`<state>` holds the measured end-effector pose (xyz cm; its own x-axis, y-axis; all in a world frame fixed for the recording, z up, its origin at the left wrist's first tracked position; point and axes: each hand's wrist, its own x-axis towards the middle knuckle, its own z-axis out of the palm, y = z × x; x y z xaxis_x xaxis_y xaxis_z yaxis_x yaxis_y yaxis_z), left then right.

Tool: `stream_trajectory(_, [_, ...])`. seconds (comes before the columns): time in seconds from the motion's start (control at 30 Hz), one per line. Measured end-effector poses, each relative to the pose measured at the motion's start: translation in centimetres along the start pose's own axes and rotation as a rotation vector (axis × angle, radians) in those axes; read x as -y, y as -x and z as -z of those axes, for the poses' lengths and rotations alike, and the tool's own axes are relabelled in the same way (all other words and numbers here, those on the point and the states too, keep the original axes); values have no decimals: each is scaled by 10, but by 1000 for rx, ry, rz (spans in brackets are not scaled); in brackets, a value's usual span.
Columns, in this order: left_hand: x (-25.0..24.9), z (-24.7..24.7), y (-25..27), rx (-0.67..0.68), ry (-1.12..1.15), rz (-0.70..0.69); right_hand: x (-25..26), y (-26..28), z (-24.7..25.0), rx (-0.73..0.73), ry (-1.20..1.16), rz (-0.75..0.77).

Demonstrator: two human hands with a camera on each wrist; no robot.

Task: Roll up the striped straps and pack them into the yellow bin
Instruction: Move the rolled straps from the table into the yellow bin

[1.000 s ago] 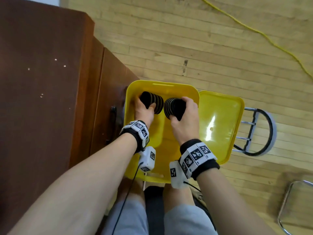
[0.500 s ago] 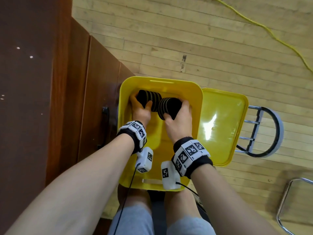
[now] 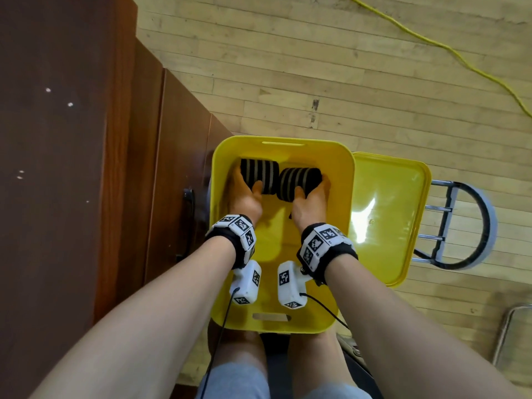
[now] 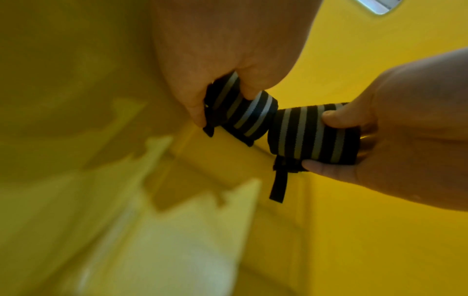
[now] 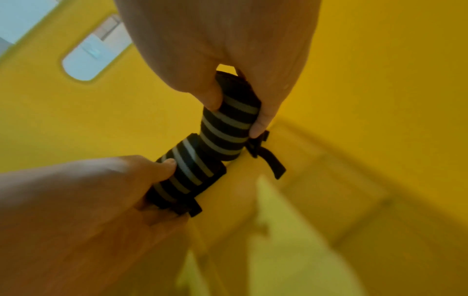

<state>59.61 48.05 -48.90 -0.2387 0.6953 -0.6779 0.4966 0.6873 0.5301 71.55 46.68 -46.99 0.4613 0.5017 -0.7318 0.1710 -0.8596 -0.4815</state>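
Left hand [image 3: 244,194] grips one rolled black-and-grey striped strap [image 3: 259,175]; right hand [image 3: 311,201] grips the other roll [image 3: 299,182], both low inside the yellow plastic bin [image 3: 280,139], end to end, probably to prevent unrolling.

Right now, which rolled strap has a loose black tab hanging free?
The rolled strap in the right hand: a black tab dangles below that roll. The left hand's roll shows no such long tail.

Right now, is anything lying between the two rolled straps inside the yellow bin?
Nothing: in both wrist views the left roll and right roll meet end to end, inside the yellow bin.
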Motion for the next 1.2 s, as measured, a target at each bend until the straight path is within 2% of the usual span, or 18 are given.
stream_trajectory(0.07, [1, 2, 1, 20, -18, 1, -2, -4, 0, 54, -7, -80])
stream_trajectory(0.17, [1, 3, 4, -12, -2, 37, -5, -3, 2, 106, 77, -123])
stream_trajectory(0.23, [-2, 2, 9, -25, 26, 53, -7, -3, 3, 104, 151, -155])
stream_trajectory(0.33, [-7, 1, 15, 22, 29, 114, -10, -6, 2, 82, 189, -190])
stream_trajectory(0.43, [-7, 2, 13, 20, -1, 99, -12, -15, -1, 88, 135, -186])
stream_trajectory(0.57, [-8, 6, 17, 32, -62, 90, -15, -26, -7, 169, -21, -227])
stream_trajectory(0.8, [-36, 16, 30, 91, -131, 147, -6, -22, -3, 214, -156, -241])
stream_trajectory(0.87, [-41, 17, 34, 95, -97, 127, -17, -33, -8, 211, -239, -225])
stream_trajectory(1.0, [-37, 17, 32, 148, -14, 121, 6, -14, 4, 208, -399, -224])
stream_trajectory(1.13, [-38, 23, 34, 208, 148, 176, 11, -14, 12, 274, -399, -216])
stream_trajectory(1.2, [-46, 27, 39, 249, 151, 189, 17, -9, 16, 306, -321, -221])
